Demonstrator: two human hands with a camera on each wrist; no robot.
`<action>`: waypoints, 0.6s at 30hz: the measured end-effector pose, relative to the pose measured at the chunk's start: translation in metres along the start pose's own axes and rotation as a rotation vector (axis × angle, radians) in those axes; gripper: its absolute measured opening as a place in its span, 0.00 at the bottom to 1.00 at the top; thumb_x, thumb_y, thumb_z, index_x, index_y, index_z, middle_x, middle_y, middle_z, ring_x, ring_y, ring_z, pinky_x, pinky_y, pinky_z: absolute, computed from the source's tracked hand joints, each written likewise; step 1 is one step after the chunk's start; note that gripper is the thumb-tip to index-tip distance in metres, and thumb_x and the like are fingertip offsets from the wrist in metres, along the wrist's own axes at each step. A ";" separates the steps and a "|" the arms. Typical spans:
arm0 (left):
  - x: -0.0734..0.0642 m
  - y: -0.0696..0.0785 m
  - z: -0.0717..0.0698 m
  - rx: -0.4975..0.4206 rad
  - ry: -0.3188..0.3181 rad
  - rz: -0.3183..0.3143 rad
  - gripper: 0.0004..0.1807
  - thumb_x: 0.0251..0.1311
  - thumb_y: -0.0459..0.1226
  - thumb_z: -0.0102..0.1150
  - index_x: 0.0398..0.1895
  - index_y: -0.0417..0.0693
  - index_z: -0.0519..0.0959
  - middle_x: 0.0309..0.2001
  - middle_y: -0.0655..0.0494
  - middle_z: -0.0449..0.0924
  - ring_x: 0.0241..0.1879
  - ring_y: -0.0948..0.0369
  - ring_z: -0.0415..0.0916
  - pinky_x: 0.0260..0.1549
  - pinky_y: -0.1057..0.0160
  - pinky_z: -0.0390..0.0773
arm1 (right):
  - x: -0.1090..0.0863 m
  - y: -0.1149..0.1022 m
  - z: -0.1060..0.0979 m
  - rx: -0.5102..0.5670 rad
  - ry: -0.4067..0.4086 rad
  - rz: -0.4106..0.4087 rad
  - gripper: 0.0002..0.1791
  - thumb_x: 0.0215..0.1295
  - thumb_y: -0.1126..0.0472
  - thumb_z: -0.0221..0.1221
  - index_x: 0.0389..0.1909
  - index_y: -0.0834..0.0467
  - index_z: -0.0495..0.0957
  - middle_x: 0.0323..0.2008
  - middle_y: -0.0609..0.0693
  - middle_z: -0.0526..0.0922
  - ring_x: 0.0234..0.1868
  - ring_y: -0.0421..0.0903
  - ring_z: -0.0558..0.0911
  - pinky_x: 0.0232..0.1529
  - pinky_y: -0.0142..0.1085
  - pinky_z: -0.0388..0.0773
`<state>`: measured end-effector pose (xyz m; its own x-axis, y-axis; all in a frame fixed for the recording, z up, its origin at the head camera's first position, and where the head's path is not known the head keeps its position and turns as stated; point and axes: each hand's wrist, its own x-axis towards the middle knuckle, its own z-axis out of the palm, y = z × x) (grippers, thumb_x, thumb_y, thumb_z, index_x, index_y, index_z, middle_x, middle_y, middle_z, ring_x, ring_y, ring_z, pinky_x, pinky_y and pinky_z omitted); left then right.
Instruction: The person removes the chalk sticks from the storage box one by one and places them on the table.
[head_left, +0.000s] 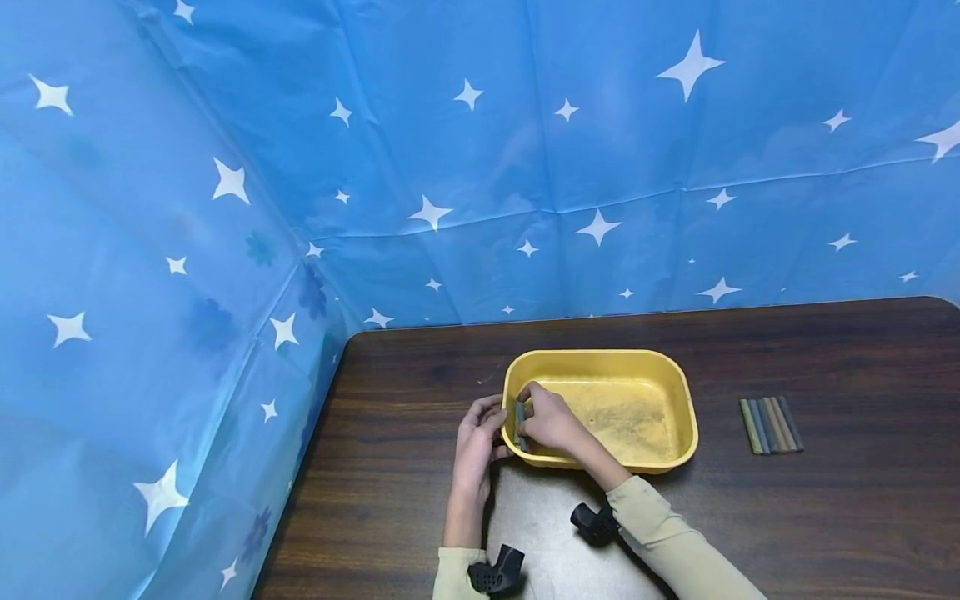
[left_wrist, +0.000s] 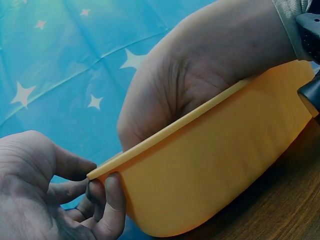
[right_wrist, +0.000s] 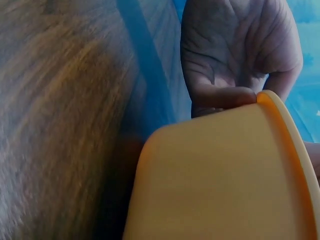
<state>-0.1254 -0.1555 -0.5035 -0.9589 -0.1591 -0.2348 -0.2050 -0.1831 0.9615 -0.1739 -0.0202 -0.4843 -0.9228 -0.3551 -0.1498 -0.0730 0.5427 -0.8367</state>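
Observation:
A yellow plastic basin stands on the table. At its left end my left hand grips the rim, thumb on top and fingers below it; the left wrist view shows this hand close up. Inside the basin, my right hand pinches a thin blue-grey stick against the left wall. A greenish strip beside that stick may be a second one. The basin wall hides the right fingertips in the left wrist view. What the sticks are made of is unclear.
Right of the basin, several similar sticks in green, blue, brown and grey lie side by side on the dark wooden table. A blue star-patterned sheet hangs behind and to the left. Black wrist cameras sit on both sleeves.

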 end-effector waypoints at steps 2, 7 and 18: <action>-0.001 0.001 0.000 -0.004 -0.001 0.003 0.20 0.71 0.34 0.55 0.62 0.33 0.73 0.49 0.45 0.80 0.33 0.61 0.79 0.21 0.69 0.78 | 0.000 0.001 -0.003 -0.007 0.004 0.003 0.23 0.51 0.78 0.63 0.51 0.69 0.73 0.29 0.53 0.78 0.31 0.48 0.75 0.32 0.38 0.74; -0.001 0.002 0.001 -0.019 -0.001 0.004 0.20 0.71 0.33 0.55 0.63 0.33 0.73 0.48 0.45 0.80 0.33 0.62 0.78 0.21 0.69 0.78 | -0.002 0.004 -0.017 0.053 0.012 0.022 0.23 0.53 0.79 0.61 0.52 0.70 0.72 0.34 0.58 0.84 0.33 0.50 0.81 0.34 0.40 0.81; 0.000 0.000 0.002 -0.028 0.005 0.007 0.20 0.70 0.32 0.54 0.62 0.32 0.73 0.49 0.44 0.80 0.32 0.62 0.78 0.20 0.69 0.78 | -0.014 0.014 -0.065 0.311 0.036 0.093 0.27 0.63 0.78 0.59 0.64 0.73 0.67 0.45 0.68 0.79 0.32 0.53 0.85 0.34 0.47 0.87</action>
<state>-0.1257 -0.1536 -0.5032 -0.9592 -0.1655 -0.2290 -0.1928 -0.2091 0.9587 -0.1865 0.0417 -0.4604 -0.9332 -0.2848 -0.2192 0.1264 0.3110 -0.9420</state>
